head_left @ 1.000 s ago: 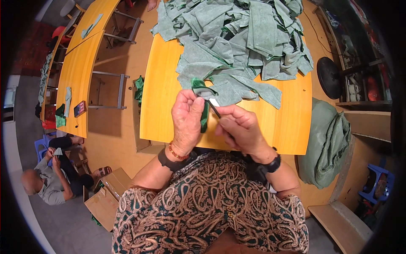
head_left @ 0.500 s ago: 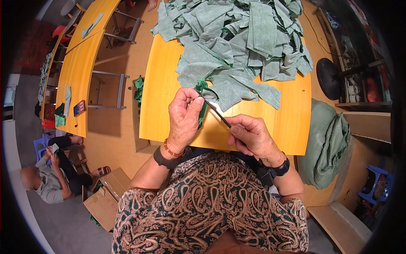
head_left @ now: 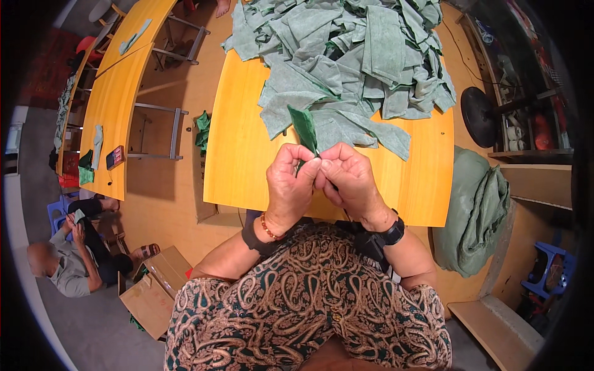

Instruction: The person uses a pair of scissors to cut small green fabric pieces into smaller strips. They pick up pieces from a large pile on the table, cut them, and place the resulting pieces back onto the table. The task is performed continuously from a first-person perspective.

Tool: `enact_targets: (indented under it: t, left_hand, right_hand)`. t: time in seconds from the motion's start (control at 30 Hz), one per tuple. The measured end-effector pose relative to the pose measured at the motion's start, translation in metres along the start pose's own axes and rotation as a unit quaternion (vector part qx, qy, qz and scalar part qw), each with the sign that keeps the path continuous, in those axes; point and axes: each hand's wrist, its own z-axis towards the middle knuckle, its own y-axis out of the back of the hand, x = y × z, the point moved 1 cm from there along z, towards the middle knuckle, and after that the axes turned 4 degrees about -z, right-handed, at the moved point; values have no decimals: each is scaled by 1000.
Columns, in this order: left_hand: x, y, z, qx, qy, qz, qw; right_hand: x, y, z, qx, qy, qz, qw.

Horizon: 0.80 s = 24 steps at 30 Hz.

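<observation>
A narrow piece of green fabric [head_left: 302,127] stands up from my fingertips above the near part of the table. My left hand [head_left: 291,182] is closed, pinching its lower end between thumb and forefinger. Beside it, my right hand [head_left: 354,182] is also closed, its fingertips meeting the left ones at that same end of the fabric. Whether a thin dark rod is still inside the right hand is hidden. Just beyond lie grey-green fabric pieces [head_left: 352,127], the near edge of a large heap [head_left: 346,62] with darker green undersides.
The yellow table [head_left: 241,154] carries the heap at its far side. A green bundle [head_left: 473,210] and a black round fan base [head_left: 477,117] stand to the right. At left are another long table [head_left: 117,93], a cardboard box [head_left: 151,290] and a seated person [head_left: 68,260] handling fabric.
My hands have come together at the fingertips, the left moving right and nearer. The dark rod seen between them is no longer visible. The green fabric now points up, more fully exposed.
</observation>
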Motion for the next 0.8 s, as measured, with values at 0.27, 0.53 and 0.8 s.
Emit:
enact_targets:
  t: [0.27, 0.53, 0.8]
  left_hand:
    - [-17, 17, 13, 31, 141, -171, 975]
    - [10, 28, 15, 35, 83, -141, 986]
    - [10, 8, -7, 82, 42, 49, 995]
  right_hand:
    - [26, -7, -15, 19, -100, 4, 995]
    - [10, 13, -34, 35, -120, -74, 989]
    - [-2, -2, -21, -24, 3, -32, 999]
